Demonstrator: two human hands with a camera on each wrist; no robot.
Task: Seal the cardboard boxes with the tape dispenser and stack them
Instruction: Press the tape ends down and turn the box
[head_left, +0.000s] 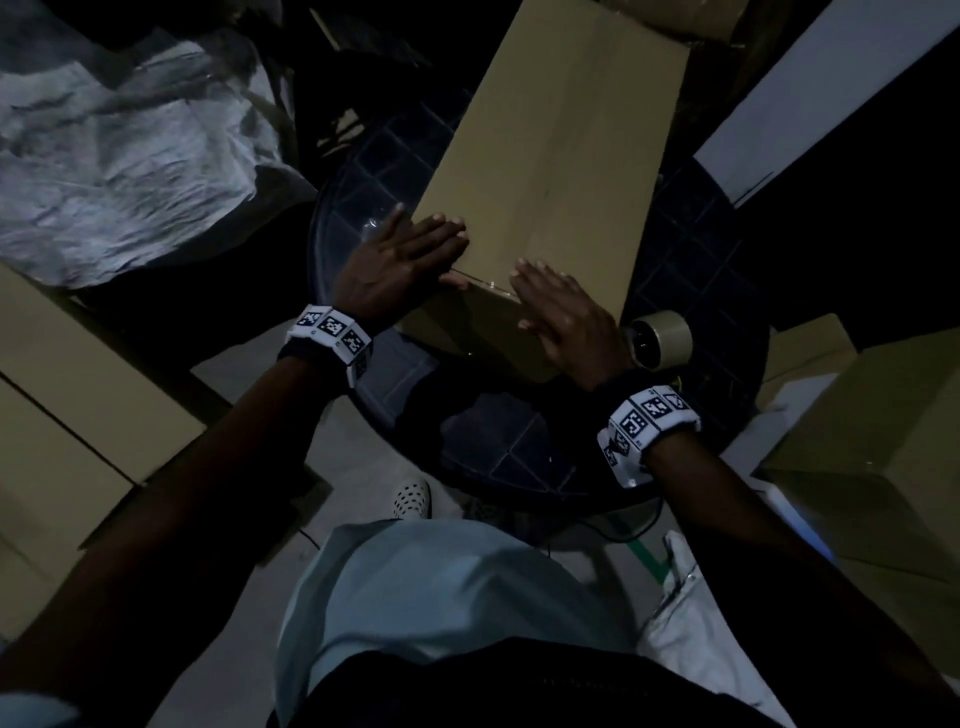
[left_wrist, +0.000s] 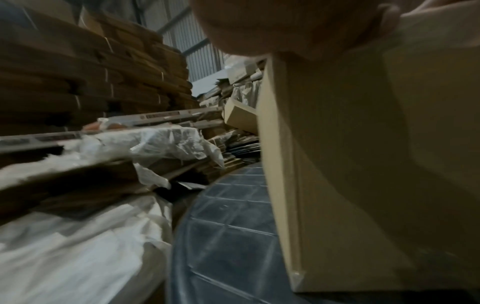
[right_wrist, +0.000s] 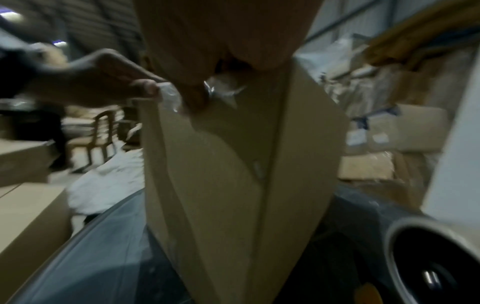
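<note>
The cardboard box (head_left: 550, 156) is long, plain brown and closed, lying from the centre of the head view toward the upper right, with clear tape (head_left: 483, 283) over its near top edge. The tape dispenser (head_left: 657, 340), carrying a brownish roll, lies just right of the box's near end, right of centre.

box (head_left: 550, 156) lies on the round table (head_left: 374, 171); tape roll (head_left: 660, 340) just right of it.

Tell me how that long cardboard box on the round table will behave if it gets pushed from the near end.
The cardboard box likely slides easily on the smooth table. Being long and overhanging the far rim, it may pivot or tip. Both hands, left hand and right hand, rest flat; it probably flexes little.
</note>
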